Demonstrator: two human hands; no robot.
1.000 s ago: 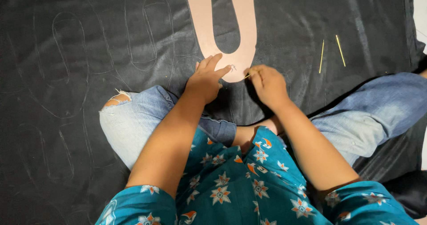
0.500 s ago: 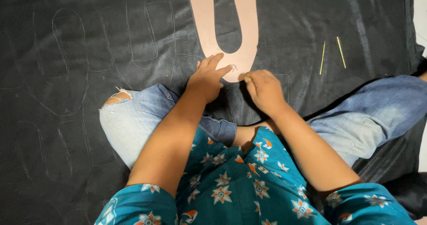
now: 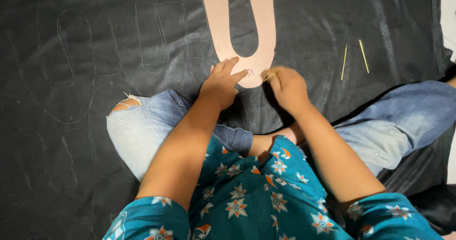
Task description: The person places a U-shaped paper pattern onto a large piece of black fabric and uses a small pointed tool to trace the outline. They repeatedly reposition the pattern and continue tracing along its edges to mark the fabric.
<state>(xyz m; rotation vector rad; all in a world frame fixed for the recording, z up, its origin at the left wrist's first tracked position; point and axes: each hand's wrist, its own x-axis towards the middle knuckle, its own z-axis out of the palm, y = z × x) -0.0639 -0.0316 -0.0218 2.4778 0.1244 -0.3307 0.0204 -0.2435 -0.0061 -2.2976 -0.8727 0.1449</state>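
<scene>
Black fabric [image 3: 71, 140] covers nearly the whole floor in view, w/ a soft sheen and light creases, brightest far right where light catches it. Faint chalk outlines [image 3: 66, 45] of long oval shapes are drawn on it at far left & centre, more of them fainter near left. A strip of pale floor [image 3: 449, 17] shows at the far right edge beyond the cloth's border; no walls, windows or furniture in view, and light is even, w/o hard shadows.
</scene>
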